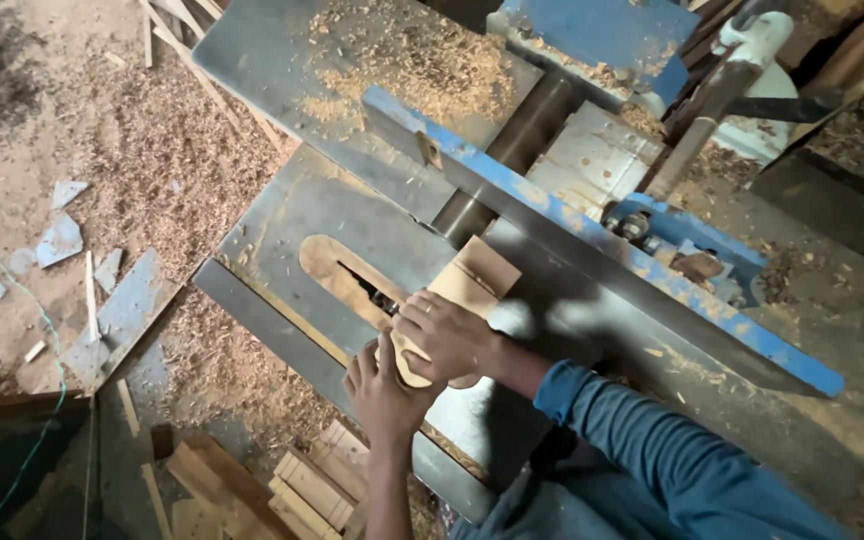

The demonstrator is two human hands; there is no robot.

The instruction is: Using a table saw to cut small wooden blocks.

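Note:
A small light wooden piece (470,283) lies flat on the grey steel machine table (292,215), next to the slot of the wooden throat insert (337,270). My right hand (444,335) presses down on top of the piece, in a blue sleeve. My left hand (384,390) grips its rounded near end from below. The saw blade in the slot is hard to make out. The piece's near part is hidden under my fingers.
A blue-edged metal fence (592,235) runs diagonally behind the piece. Sawdust (422,60) covers the far table and the floor (142,140). Stacked wooden blocks (317,485) and scraps lie on the floor below the table edge. A white motor part (757,45) stands top right.

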